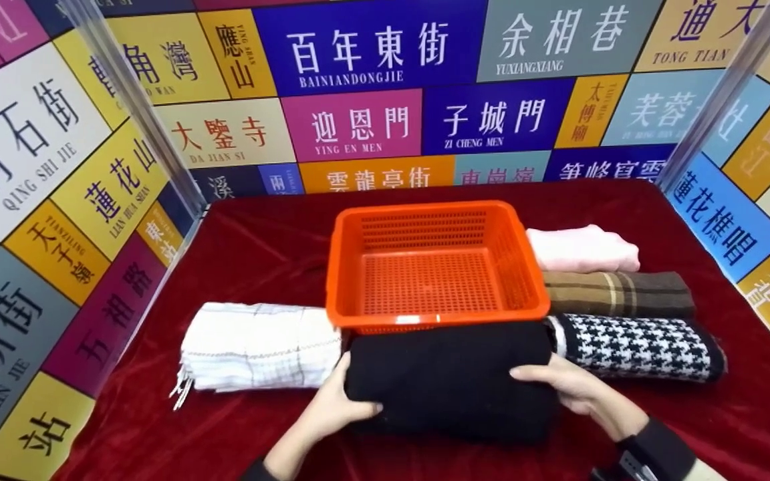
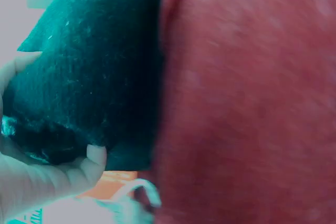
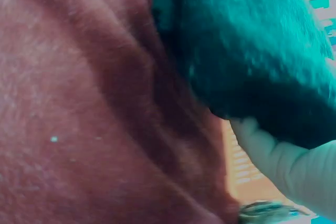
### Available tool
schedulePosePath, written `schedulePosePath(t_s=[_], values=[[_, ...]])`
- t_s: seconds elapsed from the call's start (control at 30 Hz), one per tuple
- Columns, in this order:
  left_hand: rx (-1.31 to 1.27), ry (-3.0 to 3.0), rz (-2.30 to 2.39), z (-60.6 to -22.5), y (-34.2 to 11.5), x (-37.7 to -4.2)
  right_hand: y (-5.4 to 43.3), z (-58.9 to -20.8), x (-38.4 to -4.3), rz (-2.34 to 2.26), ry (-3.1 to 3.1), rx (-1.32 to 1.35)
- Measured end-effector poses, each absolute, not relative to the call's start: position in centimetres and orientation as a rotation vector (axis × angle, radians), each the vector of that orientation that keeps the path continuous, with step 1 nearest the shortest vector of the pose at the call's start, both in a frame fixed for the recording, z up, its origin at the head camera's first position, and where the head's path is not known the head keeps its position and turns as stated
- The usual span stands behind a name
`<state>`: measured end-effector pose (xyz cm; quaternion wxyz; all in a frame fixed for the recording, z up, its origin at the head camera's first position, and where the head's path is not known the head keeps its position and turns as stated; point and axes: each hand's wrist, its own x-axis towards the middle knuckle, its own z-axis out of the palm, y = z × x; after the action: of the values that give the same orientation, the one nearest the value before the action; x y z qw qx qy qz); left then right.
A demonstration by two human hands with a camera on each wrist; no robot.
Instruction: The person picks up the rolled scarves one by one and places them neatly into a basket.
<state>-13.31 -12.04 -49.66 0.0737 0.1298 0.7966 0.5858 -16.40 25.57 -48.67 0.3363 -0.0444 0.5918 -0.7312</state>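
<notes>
A bulky folded black cloth (image 1: 452,381) is held between both hands, just in front of the orange basket (image 1: 425,321). My left hand (image 1: 339,406) grips its left end, thumb on the near face. At the other end my right hand (image 1: 571,383) grips it with the thumb across the face; its other fingers are mostly hidden behind. In the left wrist view, the left hand (image 2: 47,184) pinches the edge of the cloth (image 2: 94,66), which looks dark teal there. The right wrist view shows the right hand (image 3: 294,171) under the end of the cloth (image 3: 247,40).
A white checked scarf (image 1: 258,347) with fringe lies folded on the left. Right of the basket are a pink cloth (image 1: 585,248), a brown plaid cloth (image 1: 646,294) and a houndstooth cloth (image 1: 646,347). Dark red velvet (image 1: 251,254) covers the table; sign-patterned panels (image 1: 371,47) surround it.
</notes>
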Motion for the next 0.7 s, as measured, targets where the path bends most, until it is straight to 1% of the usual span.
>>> schedulePosePath(t_s=[0.2,0.33,0.47,0.6,0.7], values=[[0.38,2.416,1.75,-45.8,-12.5,-11.9,26.1,-45.1,-15.4,-1.88,1.573,-0.303],[0.392,2.497,1.792,-43.4,-12.5,-11.9,26.1,-42.5,-15.4,-1.93,1.572,-0.386],[0.453,2.581,1.903,-41.8,-12.1,-12.8,25.5,-40.7,-15.9,-2.01,1.644,-0.338],[0.437,2.582,2.08,-40.8,-11.3,-13.9,24.7,-39.5,-16.7,-2.121,1.755,-0.258],[0.431,2.557,2.224,-40.0,-10.6,-15.5,24.1,-38.6,-17.9,-2.226,1.776,-0.202]])
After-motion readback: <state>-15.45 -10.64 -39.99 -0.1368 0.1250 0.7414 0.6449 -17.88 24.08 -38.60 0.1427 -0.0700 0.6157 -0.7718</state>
